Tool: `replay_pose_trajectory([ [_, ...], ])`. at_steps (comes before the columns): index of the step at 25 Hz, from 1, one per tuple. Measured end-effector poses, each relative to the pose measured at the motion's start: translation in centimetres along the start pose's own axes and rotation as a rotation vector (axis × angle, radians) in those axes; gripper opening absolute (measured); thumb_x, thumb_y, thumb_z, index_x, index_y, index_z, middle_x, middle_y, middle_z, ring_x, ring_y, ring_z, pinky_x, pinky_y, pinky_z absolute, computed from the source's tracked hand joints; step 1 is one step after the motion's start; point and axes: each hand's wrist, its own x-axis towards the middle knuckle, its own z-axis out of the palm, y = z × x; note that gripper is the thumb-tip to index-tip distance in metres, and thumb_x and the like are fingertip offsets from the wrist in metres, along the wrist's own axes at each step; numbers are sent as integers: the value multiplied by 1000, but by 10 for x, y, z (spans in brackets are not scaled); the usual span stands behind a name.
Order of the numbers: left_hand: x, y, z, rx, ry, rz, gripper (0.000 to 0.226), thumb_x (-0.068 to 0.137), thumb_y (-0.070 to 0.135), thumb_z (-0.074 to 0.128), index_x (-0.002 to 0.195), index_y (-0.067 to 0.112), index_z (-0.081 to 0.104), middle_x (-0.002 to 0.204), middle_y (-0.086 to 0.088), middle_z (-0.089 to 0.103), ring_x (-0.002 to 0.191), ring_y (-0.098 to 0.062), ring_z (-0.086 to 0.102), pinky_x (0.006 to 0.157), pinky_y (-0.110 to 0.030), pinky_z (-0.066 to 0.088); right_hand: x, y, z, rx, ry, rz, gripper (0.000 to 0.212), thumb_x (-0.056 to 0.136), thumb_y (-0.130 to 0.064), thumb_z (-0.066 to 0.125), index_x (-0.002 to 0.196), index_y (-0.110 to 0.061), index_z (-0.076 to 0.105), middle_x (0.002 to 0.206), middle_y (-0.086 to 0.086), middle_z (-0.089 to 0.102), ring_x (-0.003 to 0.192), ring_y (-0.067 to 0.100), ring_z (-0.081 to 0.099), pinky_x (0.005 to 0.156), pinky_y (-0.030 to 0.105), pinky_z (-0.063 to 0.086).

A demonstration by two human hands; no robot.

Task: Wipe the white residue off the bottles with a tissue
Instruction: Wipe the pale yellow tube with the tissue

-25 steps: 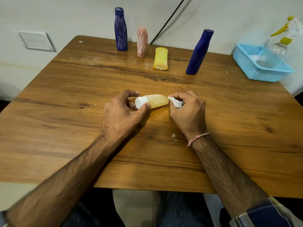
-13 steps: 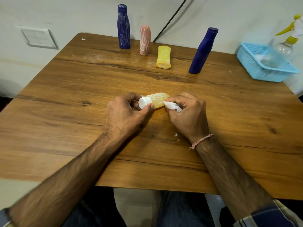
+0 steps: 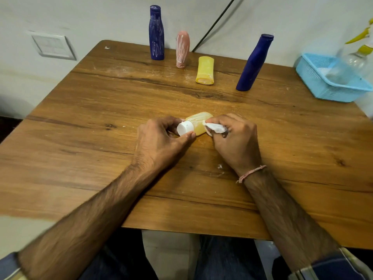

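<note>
Wood-grain table [image 3: 80, 158] filled most of the view, its front edge lying over the seated person's lap, with pale smears and a few white flecks across the surface. Both forearms reached forward over the front edge and met near the table's centre. At that point a small translucent yellow bottle [image 3: 198, 123] lay on its side, white cap [image 3: 185, 128] pointing left and toward the person. Left hand [image 3: 159, 140] pinched the cap end, thumb pressed against the cap's near side and fingers curled round the far side. Right hand [image 3: 235, 138], with a thin thread band at the wrist, was closed round a crumpled white tissue [image 3: 215, 127], thumb and fingertips pressing the tissue against the right side of the bottle body. Faint whitish streaks showed on the bottle's upper surface. Farther back, a row of items stood near the table's far edge: a dark blue bottle [image 3: 155, 33] heavily streaked white, a pink bottle [image 3: 182, 49] just beside it and also streaked, a yellow bottle [image 3: 205, 70] inverted on its cap, and a second dark blue bottle [image 3: 254, 63] standing apart to the right. At the far right corner sat a light blue basket [image 3: 327, 85] containing a clear spray bottle [image 3: 355, 61] with a yellow trigger.
</note>
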Motion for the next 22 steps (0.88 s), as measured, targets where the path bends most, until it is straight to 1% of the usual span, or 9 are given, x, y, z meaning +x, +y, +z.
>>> replay_pose_trajectory([
  [3,0,-1,-1,2,-10,18,41,73,42,89,108,22,78,74,7,75,62,-9,69,57,-32,60,-6,-4,3,12,-76,-181,20,83,-3,76,102,-7,77,98,9,75,93,25,67,78,40,57],
  [4,0,-1,-2,4,-18,24,40,74,40,89,107,22,78,74,7,74,62,-11,69,57,-32,59,-7,-5,3,16,-84,-190,19,83,-3,76,101,-7,77,97,9,74,93,25,67,77,40,56],
  [7,-1,3,-2,56,-18,48,35,74,37,89,104,23,77,73,9,71,62,-9,68,54,-25,53,-3,-4,3,-10,-35,-64,21,81,-4,77,101,-10,76,98,7,73,94,21,66,77,41,57],
  [9,-1,3,-2,70,-4,71,34,73,39,88,101,23,77,72,10,71,60,-6,67,53,-22,49,-6,-9,5,25,-59,-150,18,82,-7,77,100,-7,75,96,9,72,92,23,66,77,40,56],
  [11,-1,3,-2,56,-3,66,34,73,40,87,100,22,77,73,9,72,61,-8,67,54,-25,52,-9,-13,6,60,-78,-219,17,83,-8,77,100,-5,75,96,10,72,92,25,67,78,39,55],
  [14,-2,4,-2,86,-6,78,35,72,38,90,99,22,76,78,9,72,66,-8,68,57,-28,56,-5,-11,5,47,-2,-104,18,82,-10,78,100,-7,76,96,8,72,90,21,67,74,40,56],
  [17,-3,5,-2,73,-1,83,33,74,40,87,99,22,76,77,9,72,66,-7,68,59,-30,58,-10,-14,8,59,-57,-202,17,84,-13,77,99,-7,76,96,8,72,91,24,67,76,42,55],
  [20,-2,5,-3,106,-9,95,34,72,36,89,100,22,75,79,10,72,67,-6,67,61,-28,57,-7,-13,9,20,14,-93,16,83,-16,76,97,-10,75,94,6,72,89,22,67,73,45,55],
  [22,-2,5,-3,114,-7,102,31,73,35,88,98,22,74,78,11,71,66,-3,66,60,-25,56,-7,-12,9,40,11,-109,16,83,-15,77,97,-8,76,93,6,72,87,22,66,72,44,55],
])
